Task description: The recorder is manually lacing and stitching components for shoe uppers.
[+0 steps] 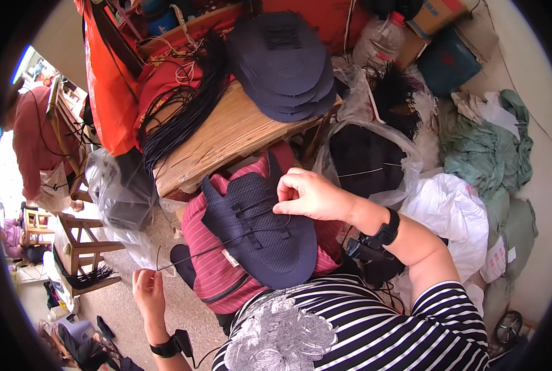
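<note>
— Pulling that black cord [226, 242] out to the side, is she? Which hand has it?

— The left hand [147, 290], closed around the cord's free end, held low and well away from the lap. The cord runs taut from those fingers up to the dark blue shoe upper [260, 232] lying on her lap.

— And the other hand?

— The right hand [310, 195] rests on top of the upper, fingertips pinched shut at the lacing, thumb and forefinger pressed together. I can't tell whether they nip the cord itself or just pin the fabric.

— What might go wrong from here?

— My guess: a hard tug from the left hand could pucker the mesh or drag the cord clean out of a hole if the right-hand pinch slackens. The upper sits only on a striped red cloth [217, 272] over her knee, so it could also slide off towards the left hand.

— Anything nearby to snag on?

— Beyond the right hand, a wooden board [226, 136] carries a stack of similar blue pieces [285, 62] and a bundle of loose black cords [186, 114]. They lie well apart from the taut cord, so tangling looks unlikely.
</note>
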### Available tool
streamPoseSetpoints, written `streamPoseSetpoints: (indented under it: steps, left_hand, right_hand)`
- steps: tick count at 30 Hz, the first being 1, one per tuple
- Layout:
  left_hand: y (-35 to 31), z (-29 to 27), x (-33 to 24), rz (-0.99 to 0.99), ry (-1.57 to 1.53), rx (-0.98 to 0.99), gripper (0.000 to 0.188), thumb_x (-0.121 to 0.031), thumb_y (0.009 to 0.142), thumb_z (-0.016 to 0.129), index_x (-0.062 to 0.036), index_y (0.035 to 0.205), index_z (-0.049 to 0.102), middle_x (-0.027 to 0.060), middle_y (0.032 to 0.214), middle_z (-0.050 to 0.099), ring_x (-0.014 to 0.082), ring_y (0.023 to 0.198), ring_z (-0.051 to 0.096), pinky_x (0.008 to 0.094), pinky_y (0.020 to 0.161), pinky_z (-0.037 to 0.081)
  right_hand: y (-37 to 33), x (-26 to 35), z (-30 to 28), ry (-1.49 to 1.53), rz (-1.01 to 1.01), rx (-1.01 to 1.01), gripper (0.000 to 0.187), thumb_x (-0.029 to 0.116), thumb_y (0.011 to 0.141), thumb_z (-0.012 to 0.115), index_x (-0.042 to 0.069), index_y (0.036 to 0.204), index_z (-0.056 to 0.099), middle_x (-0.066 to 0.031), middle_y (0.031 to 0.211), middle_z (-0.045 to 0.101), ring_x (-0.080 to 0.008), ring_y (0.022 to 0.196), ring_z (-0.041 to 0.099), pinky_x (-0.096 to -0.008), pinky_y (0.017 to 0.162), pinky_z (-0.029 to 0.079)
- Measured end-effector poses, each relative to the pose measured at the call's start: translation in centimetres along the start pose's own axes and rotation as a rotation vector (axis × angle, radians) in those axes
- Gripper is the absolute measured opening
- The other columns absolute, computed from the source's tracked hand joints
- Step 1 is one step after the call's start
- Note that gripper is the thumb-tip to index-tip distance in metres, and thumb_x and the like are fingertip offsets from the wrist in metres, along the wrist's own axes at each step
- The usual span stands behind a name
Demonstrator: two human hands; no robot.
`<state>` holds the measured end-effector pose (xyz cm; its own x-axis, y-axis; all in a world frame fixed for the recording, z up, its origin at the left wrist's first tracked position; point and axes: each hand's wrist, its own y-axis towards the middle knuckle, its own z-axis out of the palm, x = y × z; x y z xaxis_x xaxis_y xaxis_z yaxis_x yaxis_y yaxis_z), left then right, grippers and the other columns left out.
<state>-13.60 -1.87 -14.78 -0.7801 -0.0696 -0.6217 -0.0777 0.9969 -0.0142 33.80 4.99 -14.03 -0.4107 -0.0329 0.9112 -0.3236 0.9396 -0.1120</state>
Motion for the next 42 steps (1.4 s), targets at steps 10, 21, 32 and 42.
streamPoseSetpoints:
  steps: [10,21,32,42]
  left_hand:
    - [-1.5,-0.8,2.5,-0.151,0.086,0.027,0.016,-0.007,0.092,0.074,0.0024,0.086,0.063,0.0041,0.080,0.052,0.0111,0.065,0.051,0.0266,0.063,0.044]
    - [-1.4,-1.6,6.3,-0.343,-0.227,0.055,0.016,-0.013,0.098,0.071,-0.0029,0.088,0.064,0.0000,0.084,0.060,0.0073,0.063,0.051,0.0223,0.058,0.039]
    - [0.8,4.7,-15.7,-0.436,-1.250,0.512,0.011,0.006,0.094,0.066,0.0009,0.100,0.058,0.0122,0.092,0.070,0.0224,0.087,0.076,0.0322,0.078,0.064]
    - [1.2,8.6,-18.0,-0.145,-0.716,0.495,0.012,0.011,0.092,0.068,0.0010,0.096,0.062,0.0060,0.088,0.069,0.0109,0.077,0.070,0.0240,0.072,0.060]
  right_hand:
    - [0.2,-0.3,0.1,0.109,0.087,0.014,0.023,0.024,0.086,0.081,0.004,0.084,0.068,-0.0091,0.097,0.059,-0.0218,0.086,0.063,-0.0348,0.077,0.053]
    - [0.2,-0.9,0.5,-0.001,0.035,0.029,0.018,0.020,0.082,0.078,0.005,0.084,0.068,-0.0104,0.096,0.062,-0.0241,0.088,0.064,-0.0365,0.081,0.053]
    - [-2.5,-0.6,1.3,0.179,0.058,0.012,0.016,0.015,0.095,0.073,0.004,0.101,0.064,-0.0015,0.097,0.061,-0.0098,0.087,0.061,-0.0272,0.079,0.052]
    - [-4.2,-1.0,1.5,0.254,0.071,0.057,0.017,0.015,0.094,0.076,0.002,0.097,0.065,-0.0017,0.095,0.062,-0.0097,0.085,0.062,-0.0268,0.076,0.052]
